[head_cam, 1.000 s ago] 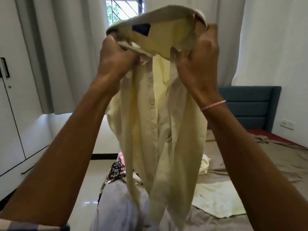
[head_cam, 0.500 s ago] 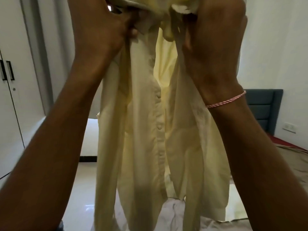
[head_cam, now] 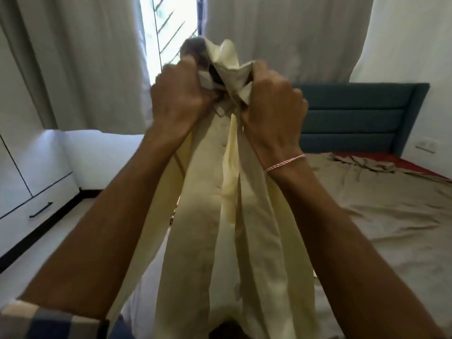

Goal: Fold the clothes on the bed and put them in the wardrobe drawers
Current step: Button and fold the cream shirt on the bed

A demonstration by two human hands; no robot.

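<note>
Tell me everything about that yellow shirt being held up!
The pale yellow button-up shirt looks like thin, creased woven cloth. A row of small buttons runs down its front. Its collar is bunched at the top, gripped by the left hand and the right hand close together. The rest hangs down in long folds in front of the brown-sheeted bed. Its hem is out of view.

**Camera set-up: one head-worn view**

Item 1: head camera, wide-angle, sole view. It looked forward and slightly down from the person's head, along both forearms. Near, at centre: left hand (head_cam: pixel 178 94) and right hand (head_cam: pixel 271 99) were raised close to the lens, gripping a pale yellow shirt (head_cam: pixel 220 228). Far: curtains (head_cam: pixel 281 45) and a window gap (head_cam: pixel 171 33). Left: wardrobe (head_cam: pixel 22 167). Right: bed (head_cam: pixel 379 228) with blue headboard (head_cam: pixel 354 113).
</note>
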